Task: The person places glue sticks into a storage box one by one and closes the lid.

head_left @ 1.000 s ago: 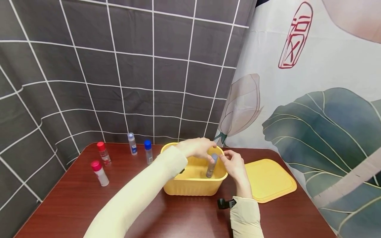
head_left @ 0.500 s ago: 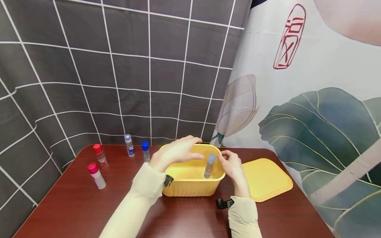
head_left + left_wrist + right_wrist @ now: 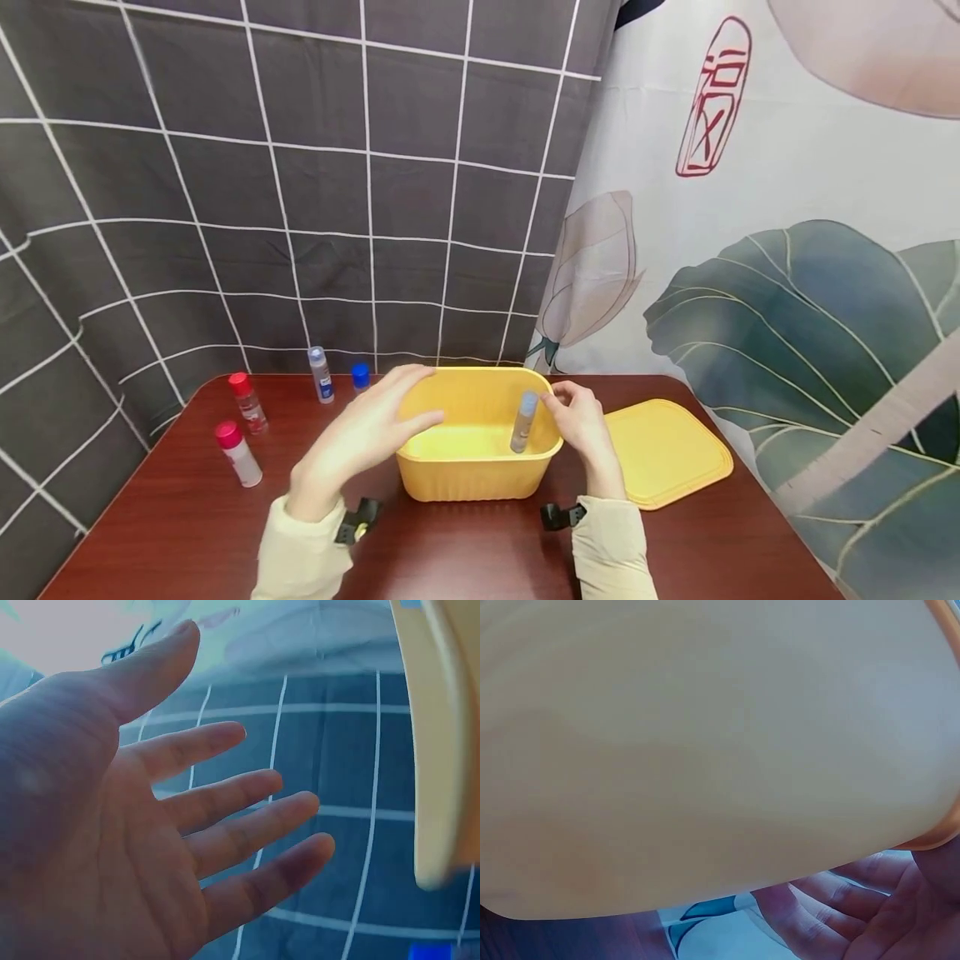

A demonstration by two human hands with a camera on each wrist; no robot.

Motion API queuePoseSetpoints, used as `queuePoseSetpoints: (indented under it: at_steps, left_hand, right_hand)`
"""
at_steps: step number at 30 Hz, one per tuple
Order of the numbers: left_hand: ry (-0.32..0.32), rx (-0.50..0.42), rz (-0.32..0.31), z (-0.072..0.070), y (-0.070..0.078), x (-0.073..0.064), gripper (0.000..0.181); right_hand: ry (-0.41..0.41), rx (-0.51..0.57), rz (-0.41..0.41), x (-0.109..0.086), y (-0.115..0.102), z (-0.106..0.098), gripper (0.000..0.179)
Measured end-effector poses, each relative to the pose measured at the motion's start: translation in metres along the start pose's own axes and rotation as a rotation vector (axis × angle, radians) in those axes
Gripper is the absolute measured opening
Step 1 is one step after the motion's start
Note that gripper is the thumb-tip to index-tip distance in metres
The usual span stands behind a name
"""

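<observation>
"Worktop (image 3: 450, 554), near side first: who's holding what?"

"Left hand (image 3: 360, 437) is wide, fingers spread, holding nothing, by the left end of the yellow box (image 3: 474, 481). Right hand (image 3: 588, 425) pinches the box's right rim."

"Does that pinch matter?"

"I'd say so. The box sits midway between the left and right edges; light, level pressure should stop it sliding, while a tug could tip it."

"And inside?"

"The pale-blue-capped bottle (image 3: 523, 423) leans toward the right end, cap near the right thumb. I can't tell whether it touches the wall, so I'd keep that thumb quiet."

"The lid (image 3: 666, 454)?"

"Flat near the right edge, just beyond the right hand; best not brushed."

"Farther out?"

"The white bottle (image 3: 240, 457) stands near the left edge, the red-capped bottle (image 3: 250, 407) behind it, nearer the far left corner. Toward the far edge are the blue-labelled bottle (image 3: 321, 377) and the blue-capped bottle (image 3: 361, 377), partly hidden behind the left hand. Spread fingers could clip that one; a raised, narrower left hand would be safer."
</observation>
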State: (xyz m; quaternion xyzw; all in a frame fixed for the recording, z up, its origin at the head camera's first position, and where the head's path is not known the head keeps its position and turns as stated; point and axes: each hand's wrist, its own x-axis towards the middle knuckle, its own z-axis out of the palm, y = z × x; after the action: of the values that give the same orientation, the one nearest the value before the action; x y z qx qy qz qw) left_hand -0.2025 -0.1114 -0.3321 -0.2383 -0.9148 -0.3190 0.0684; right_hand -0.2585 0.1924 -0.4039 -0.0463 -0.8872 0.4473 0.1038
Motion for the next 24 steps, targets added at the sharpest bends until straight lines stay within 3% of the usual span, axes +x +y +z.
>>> queuePoseSetpoints:
  at_steps: [9,17,24]
  left_hand:
    - [-0.054,-0.072,-0.119,-0.016,-0.030,-0.032,0.064]
    - [-0.017,-0.046,-0.142,-0.030,-0.048,-0.052,0.063]
    - [0.012,0.000,-0.206,-0.042,-0.062,-0.064,0.067]
  right_hand:
    - [0.007,0.002,0.002,-0.001,-0.001,-0.001,0.023]
    - [0.000,0.007,-0.019,-0.001,-0.001,-0.003,0.023]
    - [0.000,0.026,-0.016,-0.002,0.002,-0.002,0.022]
